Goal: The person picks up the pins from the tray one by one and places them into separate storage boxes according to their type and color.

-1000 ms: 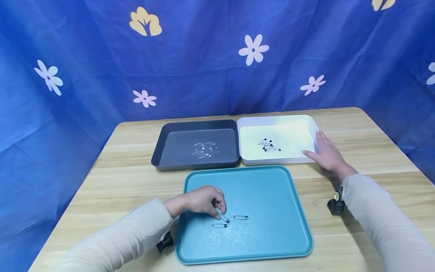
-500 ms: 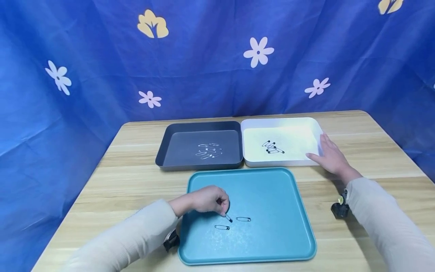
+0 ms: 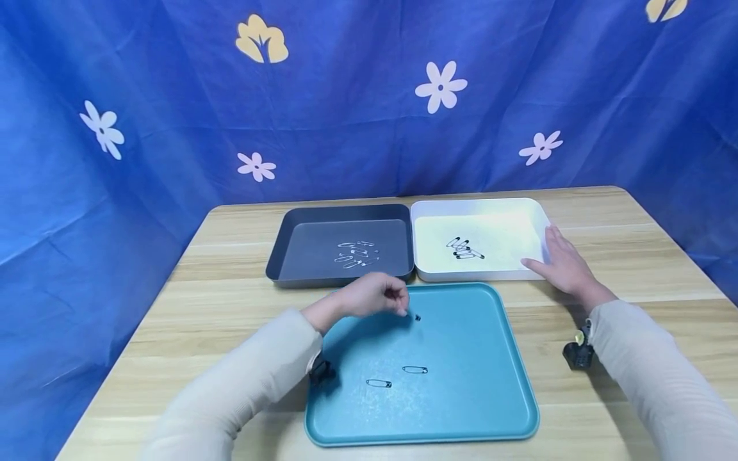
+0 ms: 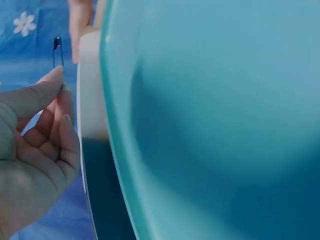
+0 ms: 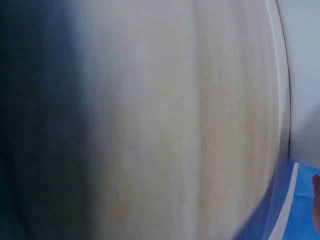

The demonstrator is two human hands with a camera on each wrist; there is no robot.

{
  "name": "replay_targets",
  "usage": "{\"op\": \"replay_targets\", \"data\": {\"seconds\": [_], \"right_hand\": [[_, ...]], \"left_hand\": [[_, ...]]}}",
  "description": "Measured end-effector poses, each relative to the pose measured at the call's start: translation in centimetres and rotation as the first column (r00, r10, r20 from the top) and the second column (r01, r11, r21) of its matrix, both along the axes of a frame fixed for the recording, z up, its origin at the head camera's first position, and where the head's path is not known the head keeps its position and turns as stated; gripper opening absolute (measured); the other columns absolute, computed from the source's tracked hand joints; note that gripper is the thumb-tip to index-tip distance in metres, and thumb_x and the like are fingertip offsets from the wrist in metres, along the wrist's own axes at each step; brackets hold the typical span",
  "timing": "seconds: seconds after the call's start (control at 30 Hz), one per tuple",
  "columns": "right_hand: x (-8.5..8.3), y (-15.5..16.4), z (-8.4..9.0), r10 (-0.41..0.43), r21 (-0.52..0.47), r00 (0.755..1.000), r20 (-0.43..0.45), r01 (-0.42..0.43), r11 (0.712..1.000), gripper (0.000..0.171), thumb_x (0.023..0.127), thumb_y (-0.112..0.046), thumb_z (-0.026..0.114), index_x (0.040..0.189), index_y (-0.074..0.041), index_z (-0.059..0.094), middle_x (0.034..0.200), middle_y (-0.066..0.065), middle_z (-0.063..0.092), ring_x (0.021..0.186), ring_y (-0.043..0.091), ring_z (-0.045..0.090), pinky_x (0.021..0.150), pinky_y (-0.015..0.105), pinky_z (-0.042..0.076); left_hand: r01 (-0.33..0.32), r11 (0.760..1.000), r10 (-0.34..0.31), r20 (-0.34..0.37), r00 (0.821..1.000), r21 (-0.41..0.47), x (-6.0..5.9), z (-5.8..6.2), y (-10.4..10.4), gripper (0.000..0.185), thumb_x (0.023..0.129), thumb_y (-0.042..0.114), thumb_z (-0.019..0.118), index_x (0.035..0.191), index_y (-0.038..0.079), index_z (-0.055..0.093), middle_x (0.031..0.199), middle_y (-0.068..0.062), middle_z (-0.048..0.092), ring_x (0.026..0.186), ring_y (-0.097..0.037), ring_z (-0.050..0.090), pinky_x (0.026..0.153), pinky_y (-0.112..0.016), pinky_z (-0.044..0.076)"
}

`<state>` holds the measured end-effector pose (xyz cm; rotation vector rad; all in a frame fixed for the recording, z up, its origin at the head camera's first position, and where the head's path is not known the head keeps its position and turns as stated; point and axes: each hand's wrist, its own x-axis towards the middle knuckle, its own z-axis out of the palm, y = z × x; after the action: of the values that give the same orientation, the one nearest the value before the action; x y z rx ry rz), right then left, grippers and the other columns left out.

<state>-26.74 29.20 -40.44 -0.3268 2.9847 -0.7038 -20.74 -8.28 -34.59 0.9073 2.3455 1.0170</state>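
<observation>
Between thumb and fingertips, my left hand [image 3: 375, 296] pinches a safety pin [image 4: 58, 52], its black cap pointing away from the fingers. That hand is raised over the back part of the teal tray [image 3: 467, 403]. Two more safety pins, one at the left [image 3: 378, 383] and one slightly farther back [image 3: 414, 370], lie flat on the teal tray. My right hand [image 3: 566, 264] rests against the right side of the white tray [image 3: 513, 237], fingers extended and thumb at its front corner. Only a fingertip edge of it enters the right wrist view.
Several black-capped safety pins [image 3: 463, 250] lie heaped in the white tray. Beside it on the left, the dark grey tray [image 3: 305, 250] holds several silvery pins [image 3: 355, 253]. All three trays stand on a wooden table [image 3: 230, 282], with a blue curtain [image 3: 334, 96] behind.
My left hand has picked a safety pin off the teal tray and carried it up, back and slightly right. My right hand stays at the white tray; the head view shifted slightly.
</observation>
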Motion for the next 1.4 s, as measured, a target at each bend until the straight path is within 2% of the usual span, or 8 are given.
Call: {"op": "replay_targets", "data": {"seconds": [0.2, 0.4, 0.57, 0.73, 0.97, 1.17, 1.3, 1.4], "right_hand": [[0.0, 0.2, 0.0, 0.0, -0.001, 1.0, -0.003, 0.0, 1.0, 0.092, 0.083, -0.052, 0.04, 0.131, 0.012, -0.006, 0.138, 0.027, -0.007, 0.126, 0.037, -0.006, 0.097, 0.051, 0.003], [0.0, 0.0, 0.1, 0.001, 0.001, 1.0, -0.007, -0.001, 1.0, 0.091, 0.084, -0.051, 0.041, 0.131, 0.012, -0.005, 0.138, 0.027, -0.007, 0.126, 0.038, -0.005, 0.097, 0.053, 0.004], [-0.1, 0.0, 0.0, -0.004, 0.003, 1.0, 0.005, 0.004, 1.0, 0.092, 0.083, -0.052, 0.04, 0.131, 0.011, -0.006, 0.138, 0.026, -0.008, 0.125, 0.038, -0.006, 0.097, 0.052, 0.003], [-0.1, 0.0, 0.0, 0.0, 0.006, 1.0, -0.001, 0.0, 1.0, 0.091, 0.084, -0.051, 0.04, 0.131, 0.012, -0.006, 0.138, 0.027, -0.007, 0.126, 0.038, -0.006, 0.097, 0.052, 0.004], [-0.2, 0.0, 0.0, 0.008, 0.022, 1.0, -0.009, -0.008, 1.0, 0.091, 0.084, -0.051, 0.04, 0.131, 0.013, -0.005, 0.137, 0.029, -0.006, 0.126, 0.038, -0.005, 0.097, 0.051, 0.004], [-0.3, -0.2, 0.1, 0.015, 0.024, 1.0, -0.007, -0.015, 1.0, 0.09, 0.084, -0.05, 0.04, 0.13, 0.013, -0.004, 0.137, 0.029, -0.006, 0.126, 0.038, -0.005, 0.097, 0.051, 0.004], [-0.2, -0.2, 0.2, 0.011, 0.028, 1.0, -0.004, -0.011, 1.0, 0.09, 0.084, -0.05, 0.04, 0.131, 0.013, -0.005, 0.137, 0.029, -0.006, 0.126, 0.038, -0.005, 0.097, 0.051, 0.004], [-0.1, -0.1, 0.3, 0.008, 0.027, 1.0, 0.003, -0.008, 1.0, 0.09, 0.084, -0.05, 0.04, 0.131, 0.013, -0.005, 0.137, 0.029, -0.006, 0.126, 0.038, -0.005, 0.097, 0.052, 0.004]], "left_hand": [[-0.181, 0.981, 0.177, 0.062, 0.982, 0.069, -2.3, 0.6, 2.0, 0.003, 0.077, 0.008, 0.063, 0.079, 0.007, 0.062, 0.075, 0.001, 0.06, 0.072, -0.012, 0.053, 0.068, -0.023, 0.042], [-0.366, 0.918, 0.354, 0.101, 0.93, 0.153, -4.8, -0.1, 4.2, 0.006, 0.08, 0.009, 0.061, 0.084, 0.005, 0.062, 0.074, -0.002, 0.057, 0.071, -0.015, 0.05, 0.063, -0.021, 0.04], [-0.462, 0.865, 0.44, 0.147, 0.886, 0.197, -6.6, -1.3, 6.0, 0.008, 0.082, 0.006, 0.057, 0.088, 0.003, 0.061, 0.077, -0.003, 0.055, 0.071, -0.014, 0.05, 0.063, -0.022, 0.041], [-0.509, 0.839, 0.499, 0.102, 0.861, 0.192, -8.1, -1.9, 7.6, 0.007, 0.081, 0.005, 0.057, 0.087, 0.003, 0.061, 0.076, -0.004, 0.056, 0.071, -0.015, 0.052, 0.062, -0.02, 0.041], [-0.513, 0.854, 0.519, -0.08, 0.851, 0.085, -9.6, -2.2, 9.1, 0.007, 0.081, 0.005, 0.057, 0.082, 0.006, 0.064, 0.075, -0.001, 0.058, 0.068, -0.01, 0.05, 0.059, -0.017, 0.038], [-0.512, 0.859, 0.51, -0.084, 0.856, -0.003, -10.8, -2.2, 9.9, 0.011, 0.082, 0.005, 0.055, 0.084, 0.007, 0.065, 0.082, -0.002, 0.061, 0.077, -0.013, 0.053, 0.069, -0.021, 0.041], [-0.513, 0.857, 0.506, -0.103, 0.856, -0.052, -14.8, -6.2, 11.1, 0.015, 0.078, 0.0, 0.056, 0.078, 0.012, 0.066, 0.08, 0.002, 0.06, 0.077, -0.013, 0.052, 0.068, -0.022, 0.042], [-0.521, 0.851, 0.504, -0.17, 0.846, -0.07, -20.6, -13.3, 12.2, 0.016, 0.073, 0.003, 0.059, 0.072, 0.017, 0.066, 0.076, 0.005, 0.06, 0.073, -0.013, 0.051, 0.064, -0.024, 0.041]]}}
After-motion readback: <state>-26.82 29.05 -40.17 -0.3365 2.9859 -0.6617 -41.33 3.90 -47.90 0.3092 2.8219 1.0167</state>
